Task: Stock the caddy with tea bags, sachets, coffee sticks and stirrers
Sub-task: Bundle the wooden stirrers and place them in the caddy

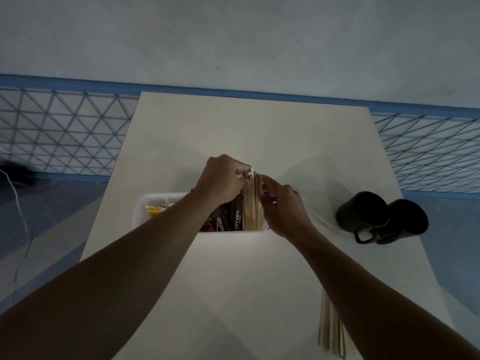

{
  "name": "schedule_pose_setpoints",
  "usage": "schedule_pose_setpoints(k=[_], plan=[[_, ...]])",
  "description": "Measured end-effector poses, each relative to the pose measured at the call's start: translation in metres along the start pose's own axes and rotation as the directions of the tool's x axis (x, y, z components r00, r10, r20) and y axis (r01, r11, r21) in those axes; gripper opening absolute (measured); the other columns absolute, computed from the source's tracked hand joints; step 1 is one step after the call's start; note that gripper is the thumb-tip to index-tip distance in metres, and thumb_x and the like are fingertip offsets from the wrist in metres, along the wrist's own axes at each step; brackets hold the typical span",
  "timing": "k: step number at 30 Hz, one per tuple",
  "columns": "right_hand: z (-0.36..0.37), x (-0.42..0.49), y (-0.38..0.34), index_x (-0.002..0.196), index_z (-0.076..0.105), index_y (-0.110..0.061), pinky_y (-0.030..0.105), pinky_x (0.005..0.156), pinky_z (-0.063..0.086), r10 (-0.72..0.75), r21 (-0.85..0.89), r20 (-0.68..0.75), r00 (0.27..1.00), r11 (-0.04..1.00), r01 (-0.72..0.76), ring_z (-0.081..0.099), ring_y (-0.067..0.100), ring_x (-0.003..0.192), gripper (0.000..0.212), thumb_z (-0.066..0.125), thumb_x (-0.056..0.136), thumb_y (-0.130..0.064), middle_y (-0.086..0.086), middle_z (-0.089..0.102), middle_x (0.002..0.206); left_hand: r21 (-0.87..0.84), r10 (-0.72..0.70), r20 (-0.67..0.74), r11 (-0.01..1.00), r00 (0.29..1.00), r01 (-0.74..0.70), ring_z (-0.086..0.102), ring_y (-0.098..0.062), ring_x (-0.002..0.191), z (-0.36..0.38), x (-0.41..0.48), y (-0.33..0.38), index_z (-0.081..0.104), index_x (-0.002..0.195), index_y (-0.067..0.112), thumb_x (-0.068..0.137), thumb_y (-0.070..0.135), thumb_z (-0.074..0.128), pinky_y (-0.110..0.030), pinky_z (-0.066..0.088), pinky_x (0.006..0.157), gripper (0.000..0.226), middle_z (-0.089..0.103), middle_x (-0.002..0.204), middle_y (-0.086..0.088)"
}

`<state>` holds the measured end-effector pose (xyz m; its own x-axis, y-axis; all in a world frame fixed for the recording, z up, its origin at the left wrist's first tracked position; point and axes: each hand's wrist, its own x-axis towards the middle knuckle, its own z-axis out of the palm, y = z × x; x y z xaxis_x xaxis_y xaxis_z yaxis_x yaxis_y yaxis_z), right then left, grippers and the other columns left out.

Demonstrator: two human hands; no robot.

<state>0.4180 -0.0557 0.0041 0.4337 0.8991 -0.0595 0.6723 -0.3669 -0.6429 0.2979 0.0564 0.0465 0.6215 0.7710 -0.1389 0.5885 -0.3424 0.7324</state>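
Note:
A white caddy [141, 207] sits mid-table. Yellow tea bags [153, 210] lie in its left part, and brown coffee sticks [231, 216] marked CITY CAFE stand in the middle. A bundle of wooden stirrers [252, 203] stands upright at the caddy's right end. My left hand [223, 178] pinches the tops of the stirrers from the left. My right hand [281, 206] holds the bundle from the right, over the caddy's right wall. A second pile of wooden stirrers [331, 331] lies on the table near the front, partly under my right forearm.
Two black mugs [381, 219] lie on their sides at the table's right edge. The pale table [246, 126] ends at a grey wall behind. Blue-lined floor [65, 136] shows on both sides, with a cord on the left.

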Motion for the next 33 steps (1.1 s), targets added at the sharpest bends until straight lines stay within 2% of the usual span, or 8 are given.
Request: schedule_pose_setpoints(k=[3, 9, 15, 21, 23, 26, 29, 33], plan=[[0.001, 0.001, -0.003, 0.151, 0.037, -0.027, 0.049, 0.095, 0.052, -0.066, -0.008, -0.019, 0.998, 0.998, 0.066, 0.064, 0.026, 0.112, 0.055, 0.054, 0.100, -0.017, 0.000, 0.068, 0.128, -0.047, 0.007, -0.044, 0.999, 0.999, -0.009, 0.070, -0.020, 0.100, 0.005, 0.002, 0.001, 0.065, 0.126, 0.018, 0.086, 0.012, 0.073, -0.034, 0.056, 0.092, 0.041, 0.067, 0.124, -0.006], [0.001, 0.007, -0.001, 0.136, 0.051, -0.036, 0.041, 0.081, 0.057, -0.083, -0.055, 0.020, 0.996, 0.995, 0.084, 0.070, 0.020, 0.093, 0.045, 0.052, 0.096, -0.014, -0.006, 0.074, 0.107, -0.037, -0.017, -0.018, 0.999, 1.000, 0.017, 0.071, -0.021, 0.090, 0.008, 0.000, 0.001, 0.071, 0.118, 0.016, 0.088, 0.014, 0.071, -0.028, 0.057, 0.085, 0.030, 0.072, 0.113, -0.010], [-0.007, -0.002, -0.002, 0.149, 0.042, -0.021, 0.034, 0.091, 0.055, -0.002, 0.055, 0.012, 1.000, 0.998, 0.001, 0.069, 0.019, 0.106, 0.053, 0.054, 0.098, -0.012, -0.001, 0.068, 0.129, -0.005, -0.009, -0.058, 1.000, 0.998, 0.009, 0.064, -0.014, 0.112, 0.007, -0.003, 0.005, 0.064, 0.127, 0.017, 0.089, 0.015, 0.068, -0.019, 0.045, 0.094, 0.039, 0.068, 0.124, -0.001], [-0.018, -0.020, 0.012, 0.150, 0.038, -0.020, 0.025, 0.084, 0.052, 0.071, -0.002, -0.006, 0.997, 0.997, -0.071, 0.065, 0.018, 0.113, 0.054, 0.055, 0.099, -0.014, 0.002, 0.062, 0.136, -0.036, 0.041, -0.176, 0.998, 0.983, -0.048, 0.061, 0.000, 0.085, 0.007, -0.017, 0.026, 0.070, 0.115, 0.018, 0.088, 0.023, 0.070, -0.001, 0.037, 0.069, 0.027, 0.071, 0.107, 0.007], [-0.022, -0.028, 0.019, 0.150, 0.039, -0.021, 0.011, 0.070, 0.047, 0.103, 0.019, -0.007, 0.995, 0.995, -0.103, 0.065, 0.017, 0.110, 0.054, 0.057, 0.099, -0.015, 0.000, 0.061, 0.136, -0.049, 0.055, -0.185, 0.997, 0.981, -0.065, 0.061, 0.003, 0.077, 0.011, -0.024, 0.034, 0.071, 0.109, 0.019, 0.090, 0.024, 0.067, 0.002, 0.040, 0.062, 0.020, 0.071, 0.096, 0.010], [-0.035, -0.048, 0.032, 0.145, 0.048, -0.018, 0.002, 0.063, 0.036, 0.111, 0.033, -0.040, 0.993, 0.993, -0.110, 0.065, 0.010, 0.097, 0.047, 0.058, 0.099, -0.017, -0.001, 0.065, 0.130, -0.121, 0.044, -0.135, 0.991, 0.990, -0.060, 0.063, 0.001, 0.073, 0.028, -0.039, 0.049, 0.072, 0.104, 0.018, 0.091, 0.024, 0.065, -0.012, 0.053, 0.067, 0.016, 0.067, 0.084, 0.012], [-0.045, -0.069, 0.045, 0.131, 0.062, -0.018, 0.014, 0.074, 0.050, 0.120, 0.063, -0.051, 0.991, 0.991, -0.117, 0.065, 0.006, 0.085, 0.034, 0.060, 0.097, -0.015, -0.003, 0.072, 0.113, -0.189, 0.006, -0.042, 0.982, 0.999, -0.014, 0.069, -0.009, 0.076, 0.053, -0.052, 0.057, 0.073, 0.096, 0.016, 0.090, 0.021, 0.066, -0.033, 0.059, 0.078, 0.010, 0.068, 0.079, 0.010], [-0.056, -0.098, 0.069, 0.119, 0.070, -0.018, 0.020, 0.083, 0.049, 0.184, 0.032, -0.002, 0.983, 0.982, -0.183, 0.065, 0.006, 0.086, 0.027, 0.060, 0.095, -0.016, -0.006, 0.073, 0.101, -0.145, -0.056, 0.102, 0.987, 0.993, 0.071, 0.070, -0.020, 0.080, 0.095, -0.069, 0.064, 0.073, 0.094, 0.014, 0.088, 0.022, 0.068, -0.042, 0.059, 0.078, 0.011, 0.072, 0.083, -0.001]])
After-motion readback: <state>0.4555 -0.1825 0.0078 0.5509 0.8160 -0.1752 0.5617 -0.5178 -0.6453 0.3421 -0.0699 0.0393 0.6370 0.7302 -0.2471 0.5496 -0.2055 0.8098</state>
